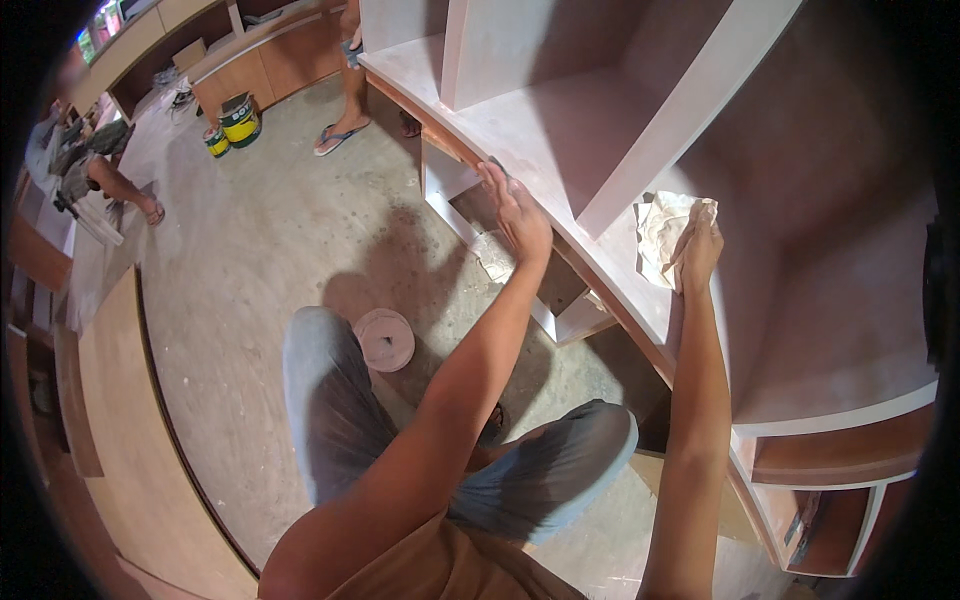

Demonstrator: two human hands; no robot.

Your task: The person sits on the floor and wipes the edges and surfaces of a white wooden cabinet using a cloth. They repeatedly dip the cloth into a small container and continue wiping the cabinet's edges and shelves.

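My left hand (518, 215) rests against the front edge of a pale, whitish-coated wooden cabinet (520, 120). Its fingers are stretched out along that edge, and nothing shows in its grip. Farther right, my right hand (700, 250) reaches onto the cabinet's shelf, its fingers closed on a crumpled off-white cloth (662, 235). The cloth lies spread on the shelf surface beside an upright divider (690, 110). Whether it is fabric or heavy paper is hard to tell.
Below the cabinet edge is an open white-edged frame (548, 318). A round pinkish disc (384, 340) lies on the concrete floor by my knee. Paint cans (238, 122) stand far left. A person's leg (350, 110) is beyond the cabinet, another person (100, 175) at left. Wood panels (130, 420) lie nearer left.
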